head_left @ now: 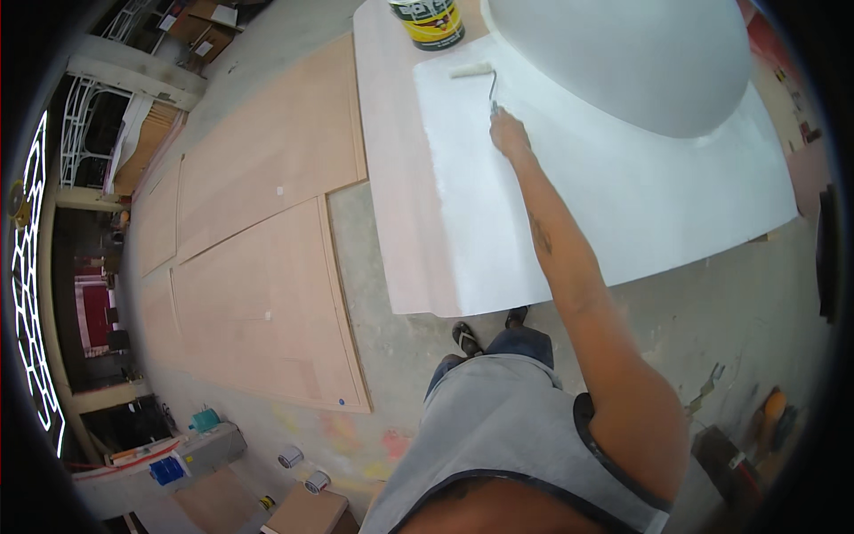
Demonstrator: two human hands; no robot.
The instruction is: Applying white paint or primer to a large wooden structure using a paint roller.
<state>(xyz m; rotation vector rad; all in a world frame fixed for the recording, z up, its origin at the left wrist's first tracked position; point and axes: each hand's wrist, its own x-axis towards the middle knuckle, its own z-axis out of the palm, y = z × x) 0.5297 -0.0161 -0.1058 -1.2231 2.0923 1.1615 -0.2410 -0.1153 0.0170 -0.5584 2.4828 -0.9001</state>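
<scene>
Paint roller (471, 69), 1 pc: on white-coated panel (498, 222), fwd-L of R hand (510, 133), long axis approx. L–R. R hand: fingers wrapped round handle (495, 108). L hand: out of view, can't tell state. Paint can (431, 27): beyond roller, L.

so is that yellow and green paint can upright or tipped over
Upright: the paint can stands on its round base on the part-white panel, its wall rising toward the picture's top edge, which crops its top.
</scene>
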